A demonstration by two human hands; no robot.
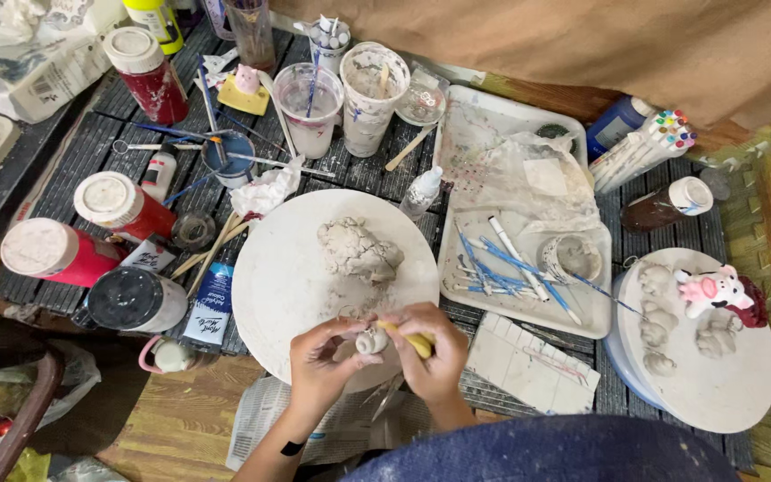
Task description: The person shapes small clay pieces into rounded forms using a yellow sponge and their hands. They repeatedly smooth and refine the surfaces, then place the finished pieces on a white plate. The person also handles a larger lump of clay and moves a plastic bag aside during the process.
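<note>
Left hand (319,357) pinches a small clay figure (372,340) between thumb & fingertips, closed round its left side; right hand (430,350) is closed on a yellow-handled tool (414,340), tip meeting the figure's right side. Figure sits in the air betw. both hands, just over the near edge of the round white board (287,286), not resting on it. Looks like pale soft clay, so prob. light, dents easily w/ pressure, thin bits fragile; best held by the thicker body w/ light fingertip contact, not by any stuck-on detail. Can't tell if surface is wet or tacky. Behind it on the same board: a bigger rough lump of grey clay (359,250) & some crumbs. Right of the board a white tray (582,321) w/ blue-handled modelling tools (501,263), a small tape roll & crumpled plastic. Further right a second round board (725,393) carrying several small clay blobs (658,312) & a painted pink-and-white figurine (716,290). Left side: paint bottles w/ red bodies (118,205), a dark jar, a paint tube (211,303). Far side: plastic cups (310,107) w/ brushes & murky water. All on a dark slatted mat.
</note>
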